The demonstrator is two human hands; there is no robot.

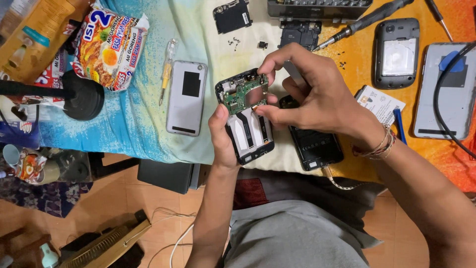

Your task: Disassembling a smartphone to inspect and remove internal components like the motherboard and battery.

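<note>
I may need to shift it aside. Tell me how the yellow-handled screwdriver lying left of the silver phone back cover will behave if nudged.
The yellow-handled screwdriver looks slim and round, so it would probably roll, though the soft blue cloth under it may slow that. It seems light and stiff, likely easy to pinch up. It lies close beside the silver back cover, so a push could knock it against that.

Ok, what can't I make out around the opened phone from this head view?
- Right hand fingertips cover the edge of the green circuit board; any part pinched there is hidden.
- Left hand hides the opened phone side.
- Loose screws on the cloth: too small to count.
- Grey device: cut off by top edge.
</note>
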